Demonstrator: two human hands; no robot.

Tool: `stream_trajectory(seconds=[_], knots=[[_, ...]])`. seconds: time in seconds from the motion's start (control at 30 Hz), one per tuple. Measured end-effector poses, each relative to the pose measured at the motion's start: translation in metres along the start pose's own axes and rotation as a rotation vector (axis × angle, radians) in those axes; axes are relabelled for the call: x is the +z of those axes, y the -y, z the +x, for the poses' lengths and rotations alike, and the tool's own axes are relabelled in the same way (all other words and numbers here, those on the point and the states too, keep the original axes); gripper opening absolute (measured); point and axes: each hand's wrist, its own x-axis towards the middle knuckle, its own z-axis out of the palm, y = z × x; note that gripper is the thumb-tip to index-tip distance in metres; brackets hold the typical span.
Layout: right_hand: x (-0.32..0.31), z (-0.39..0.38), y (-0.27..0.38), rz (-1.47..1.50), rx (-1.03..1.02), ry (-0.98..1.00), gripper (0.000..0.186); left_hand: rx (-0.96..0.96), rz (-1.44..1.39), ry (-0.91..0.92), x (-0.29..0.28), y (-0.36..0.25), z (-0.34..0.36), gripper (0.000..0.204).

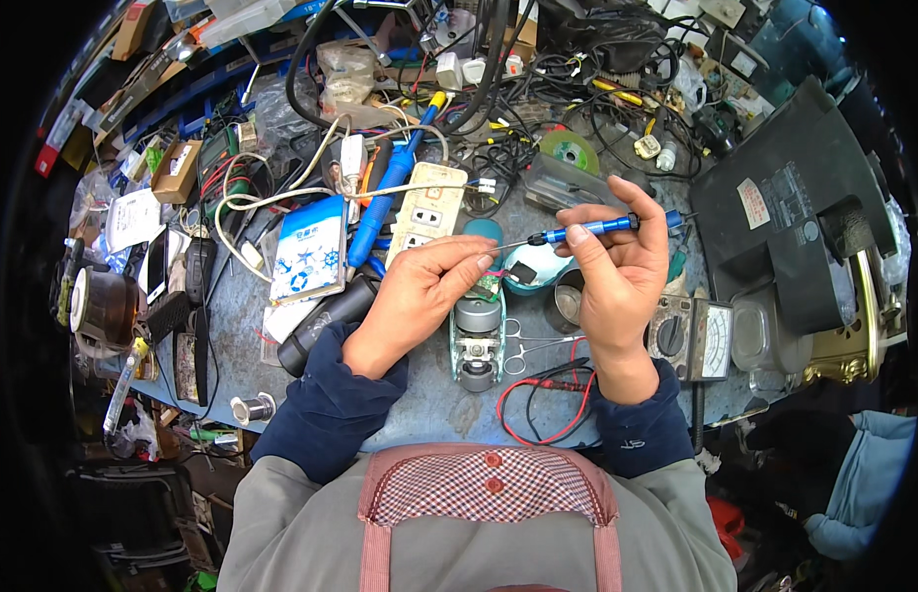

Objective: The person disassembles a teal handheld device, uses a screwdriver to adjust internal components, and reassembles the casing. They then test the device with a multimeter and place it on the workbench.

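My right hand [617, 271] grips a slim blue screwdriver [607, 228], thumb and fingers round its handle. The thin metal shaft runs left to my left hand [424, 286], whose thumb and forefinger pinch its end. Just below lies an opened small appliance [478, 340] with a teal shell, a grey motor and a roller-like dark part. Its green circuit board [489, 287] sits partly behind my left fingertips. Between the hands rests a light teal rounded casing [540, 264] with a black square piece [521, 273] against it.
Scissor-handled forceps [518, 347] lie right of the appliance, near red and black test leads [548, 385]. An analog multimeter [711, 335] and round metal cup [566, 304] stand to the right. A power strip [431, 202], blue-white box [311, 249], solder spool [253, 407] and tangled cables surround the work.
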Motion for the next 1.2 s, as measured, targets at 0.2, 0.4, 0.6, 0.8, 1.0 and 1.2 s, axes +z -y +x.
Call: stream_trajectory(seconds=[0.2,0.4,0.6,0.8,1.0,1.2], knots=[[0.001,0.0,0.001,-0.012,0.033,0.024,0.055,0.03,0.024,0.0,0.001,-0.001,0.0,0.029],[0.0,0.003,0.002,-0.043,0.055,0.057,0.06,0.054,0.061,0.002,-0.001,-0.002,0.0,0.029],[0.002,0.004,0.0,-0.055,0.063,0.031,0.068,0.011,0.094,0.024,-0.002,-0.01,0.001,0.031],[0.003,0.0,0.004,-0.063,-0.045,-0.067,0.069,0.052,0.021,0.14,-0.016,-0.004,0.002,0.042],[0.008,-0.032,0.017,-0.223,-0.25,0.018,0.074,-0.126,-0.25,0.31,-0.027,-0.006,-0.001,0.072],[0.006,-0.04,0.011,-0.53,-0.724,0.407,0.076,0.001,-0.333,0.362,-0.027,0.002,-0.003,0.079]])
